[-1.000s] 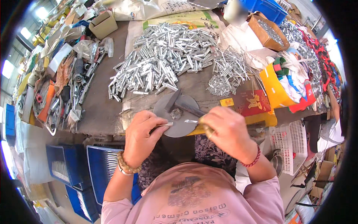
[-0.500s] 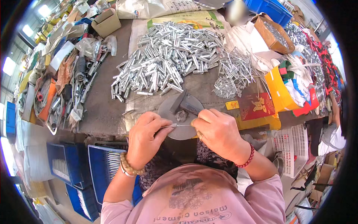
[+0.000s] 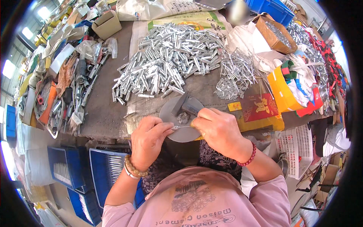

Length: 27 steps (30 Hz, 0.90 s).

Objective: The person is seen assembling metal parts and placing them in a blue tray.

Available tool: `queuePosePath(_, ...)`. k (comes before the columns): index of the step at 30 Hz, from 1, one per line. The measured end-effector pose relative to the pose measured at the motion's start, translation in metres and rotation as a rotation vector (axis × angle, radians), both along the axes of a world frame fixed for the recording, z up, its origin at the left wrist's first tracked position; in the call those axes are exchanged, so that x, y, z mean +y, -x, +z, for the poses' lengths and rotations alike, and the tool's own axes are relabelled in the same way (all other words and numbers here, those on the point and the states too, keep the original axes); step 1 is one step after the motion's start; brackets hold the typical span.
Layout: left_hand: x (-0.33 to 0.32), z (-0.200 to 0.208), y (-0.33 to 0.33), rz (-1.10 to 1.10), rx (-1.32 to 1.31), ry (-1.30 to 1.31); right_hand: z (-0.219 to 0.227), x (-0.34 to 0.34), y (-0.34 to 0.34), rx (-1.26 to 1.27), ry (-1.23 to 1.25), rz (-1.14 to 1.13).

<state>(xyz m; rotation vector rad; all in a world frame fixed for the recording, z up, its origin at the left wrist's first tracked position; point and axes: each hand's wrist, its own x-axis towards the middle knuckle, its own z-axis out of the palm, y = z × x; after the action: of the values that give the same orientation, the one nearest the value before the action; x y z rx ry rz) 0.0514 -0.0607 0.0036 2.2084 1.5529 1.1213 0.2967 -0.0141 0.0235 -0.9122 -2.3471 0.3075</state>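
My left hand (image 3: 150, 138) pinches a small silver metal tube (image 3: 175, 128) over the near part of a round grey metal plate (image 3: 177, 137). From the tube a thin metal pin (image 3: 185, 126) runs across to my right hand (image 3: 218, 126), whose thumb and fingers close on its other end. Whether the pin sits inside the tube is too small to tell. A hammer (image 3: 180, 104) rests on the plate just beyond my fingers, beside a small lumpy metal block (image 3: 183, 118).
A large heap of silver metal tubes (image 3: 166, 60) covers the bench's middle, with thin pins (image 3: 238, 72) to its right. Tools (image 3: 81, 75) crowd the left. A yellow container (image 3: 281, 89) stands right. Blue crates (image 3: 64, 166) sit low left, a white basket (image 3: 297, 151) low right.
My left hand has shifted slightly left, and more of the tube's end now shows past its fingertips. My right hand has moved slightly left too, still pinching.
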Motion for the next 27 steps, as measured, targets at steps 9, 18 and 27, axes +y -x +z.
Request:
queuePosePath(9,-0.001,-0.004,-0.002,0.026,-0.003,-0.025,-0.005,0.005,0.006,0.010,0.011,0.032)
queuePosePath(18,-0.003,-0.009,-0.002,0.029,-0.018,-0.076,-0.001,0.028,-0.075,-0.020,-0.062,-0.498)
queuePosePath(27,-0.003,-0.011,-0.003,0.033,-0.037,-0.090,-0.012,0.047,-0.064,-0.101,-0.079,-0.442)
